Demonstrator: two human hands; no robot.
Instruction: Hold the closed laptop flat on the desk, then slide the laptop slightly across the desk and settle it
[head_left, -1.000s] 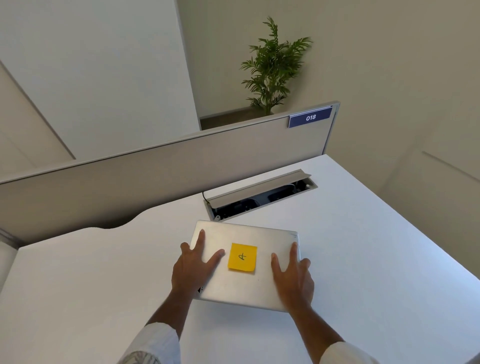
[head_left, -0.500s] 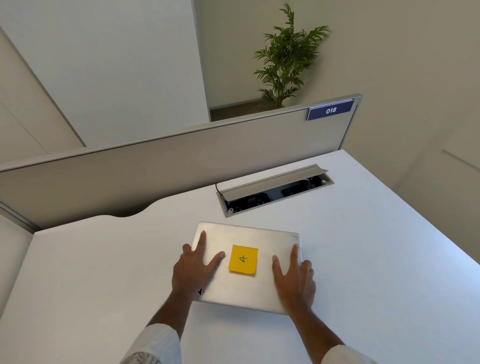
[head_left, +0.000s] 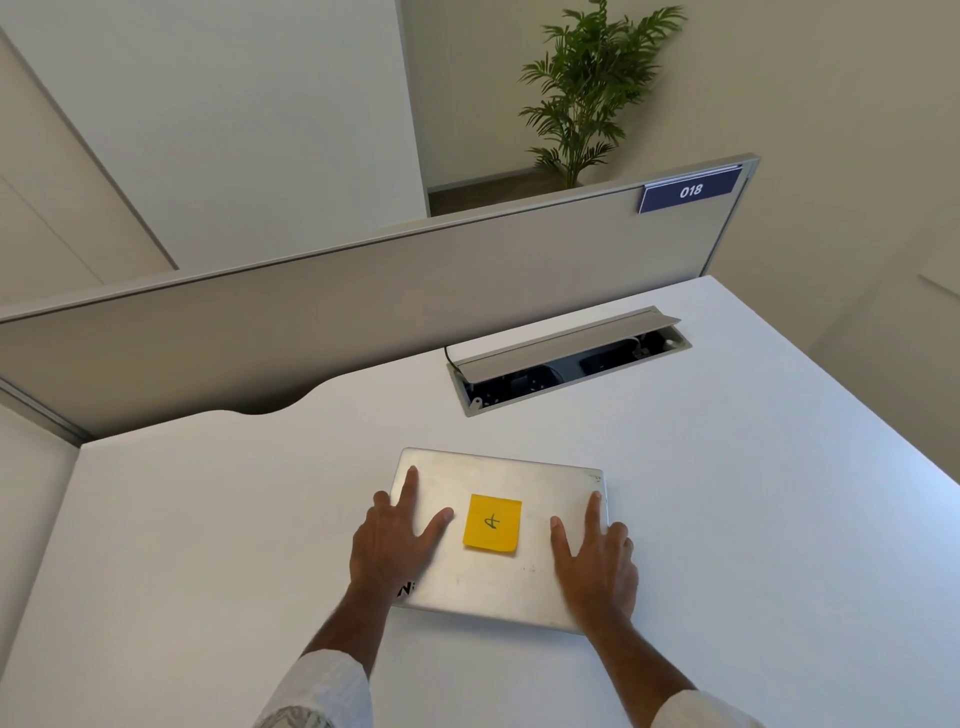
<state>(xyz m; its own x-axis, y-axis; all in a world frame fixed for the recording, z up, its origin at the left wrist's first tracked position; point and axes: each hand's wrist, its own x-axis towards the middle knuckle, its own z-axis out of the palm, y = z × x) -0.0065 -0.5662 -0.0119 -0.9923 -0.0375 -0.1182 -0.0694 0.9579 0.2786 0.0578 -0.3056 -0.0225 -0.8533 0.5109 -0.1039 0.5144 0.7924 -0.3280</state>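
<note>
Two hands lie flat on the closed laptop (head_left: 498, 535) on the bench (head_left: 727, 519): left hand (head_left: 389, 545) and right hand (head_left: 597, 566), fingers straight, gripping nothing. It looks stiff, smooth, probably rather heavy; hold both side edges. A note (head_left: 492, 524) sits between them.

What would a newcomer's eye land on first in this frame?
The yellow sticky note in the middle of the closed silver laptop on the white desk. The left hand and right hand lie flat on the lid either side of it. Behind, an open cable box.
</note>
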